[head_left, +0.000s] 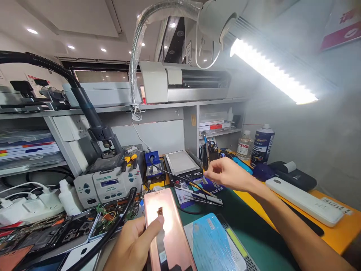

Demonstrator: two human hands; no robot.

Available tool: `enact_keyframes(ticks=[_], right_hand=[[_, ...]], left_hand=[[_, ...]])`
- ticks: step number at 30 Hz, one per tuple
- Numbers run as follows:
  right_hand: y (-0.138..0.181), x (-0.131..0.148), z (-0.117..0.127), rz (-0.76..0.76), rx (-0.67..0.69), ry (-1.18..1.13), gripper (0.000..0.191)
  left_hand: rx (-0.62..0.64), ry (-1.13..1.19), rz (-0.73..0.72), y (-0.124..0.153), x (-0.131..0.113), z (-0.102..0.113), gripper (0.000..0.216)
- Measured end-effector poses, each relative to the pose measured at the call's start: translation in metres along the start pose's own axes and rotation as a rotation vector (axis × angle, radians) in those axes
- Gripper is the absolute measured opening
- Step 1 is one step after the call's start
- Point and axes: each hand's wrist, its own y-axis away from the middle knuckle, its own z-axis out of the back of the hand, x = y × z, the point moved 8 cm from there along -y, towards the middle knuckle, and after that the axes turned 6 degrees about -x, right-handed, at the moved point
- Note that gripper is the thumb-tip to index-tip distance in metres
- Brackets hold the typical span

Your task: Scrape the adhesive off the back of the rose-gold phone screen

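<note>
Clearly, the left hand (129, 244) is grasping a copper-coloured panel (178, 241), its thumb laid flat over the dark strip (161, 246) that runs along the panel's face. That panel is held up nearer the person than the flat-topped grey box (182, 162), and a little to its left. The right hand (225, 171) hangs just to the right of the box, fingers curled and thumb bent in toward the forefinger; whether they pinch something tiny I cannot tell. In front of the box lie slim metal tweezers (197, 196), and nearer the person than these, a blue wrapped slab (213, 241) rests on the green mat (242, 214). Left of the box stand a blue iron stand (154, 171) and, beyond it, a white soldering station (111, 188). To the box's right, on the orange desk (345, 235), are a clear bottle (244, 145), a dark-blue can (262, 146) and a long white device (304, 201).
</note>
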Motion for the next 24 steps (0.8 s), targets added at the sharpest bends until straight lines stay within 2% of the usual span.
enact_keyframes(ticks=[3, 6, 8, 11, 14, 18, 21, 24], right_hand=[[-0.004, -0.017, -0.01, 0.021, 0.17, 0.166, 0.018], [0.001, -0.021, -0.038, 0.034, 0.314, 0.26, 0.018], [0.006, -0.019, -0.056, 0.038, 0.362, 0.291, 0.019], [0.009, -0.016, -0.069, 0.035, 0.363, 0.297, 0.019], [0.006, -0.017, -0.064, 0.026, 0.309, 0.246, 0.019], [-0.006, -0.021, -0.035, -0.006, 0.187, 0.086, 0.02], [-0.012, -0.019, -0.015, -0.021, 0.094, -0.134, 0.02], [-0.012, -0.01, -0.006, -0.016, 0.021, -0.428, 0.023]], left_hand=[[0.018, -0.11, -0.008, 0.0, -0.002, -0.003, 0.037], [0.068, -0.142, -0.043, -0.001, -0.001, -0.011, 0.036], [0.101, -0.105, -0.046, 0.0, 0.002, -0.016, 0.037], [0.078, -0.1, -0.029, 0.001, 0.004, -0.016, 0.028], [0.054, -0.225, -0.047, 0.005, -0.001, -0.013, 0.014], [-0.006, -0.527, -0.021, 0.011, -0.006, -0.003, 0.027], [-0.058, -0.671, -0.042, 0.011, -0.008, 0.002, 0.031], [-0.029, -0.858, -0.118, 0.008, -0.008, -0.002, 0.036]])
